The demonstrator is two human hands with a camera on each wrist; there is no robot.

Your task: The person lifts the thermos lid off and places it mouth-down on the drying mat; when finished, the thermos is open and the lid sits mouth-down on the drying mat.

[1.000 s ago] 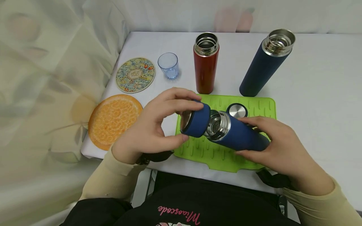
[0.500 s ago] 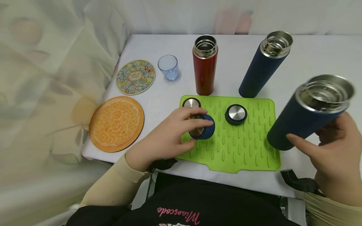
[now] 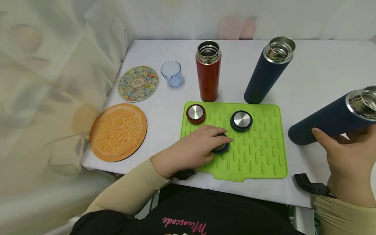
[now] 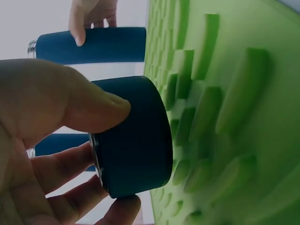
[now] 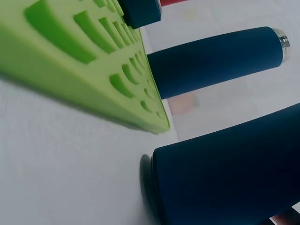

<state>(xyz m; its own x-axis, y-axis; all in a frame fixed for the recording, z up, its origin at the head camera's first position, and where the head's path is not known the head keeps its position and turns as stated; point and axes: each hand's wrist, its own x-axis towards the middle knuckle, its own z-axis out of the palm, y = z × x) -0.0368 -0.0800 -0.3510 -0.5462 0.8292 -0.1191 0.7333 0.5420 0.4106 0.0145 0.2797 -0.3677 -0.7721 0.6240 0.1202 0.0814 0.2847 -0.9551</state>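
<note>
My left hand (image 3: pixel 195 147) pinches a dark blue bottle lid (image 4: pixel 133 140) between thumb and fingers, close over the green ridged mat (image 3: pixel 264 156). The lid's steel top faces my palm, and in the head view the fingers cover much of it. Off the mat's right side, my right hand (image 3: pixel 349 153) grips a blue thermos bottle (image 3: pixel 326 120) around its body. This bottle has no lid, and its steel mouth reaches the head view's right edge. In the right wrist view its base is right at the white tabletop, with a shadow beside it.
On the mat sit a red-rimmed lid (image 3: pixel 195 113) and a dark blue lid (image 3: pixel 241 120). Behind it stand lidless red (image 3: pixel 208 80) and dark blue (image 3: pixel 265 73) bottles. A blue glass (image 3: pixel 172 75), a patterned round coaster (image 3: pixel 138 84) and an orange round mat (image 3: pixel 118 132) lie left.
The lid has come off the blue bottle. My right hand has carried the bottle rightward past the mat, and my left hand has brought the lid down toward the mat's middle.
</note>
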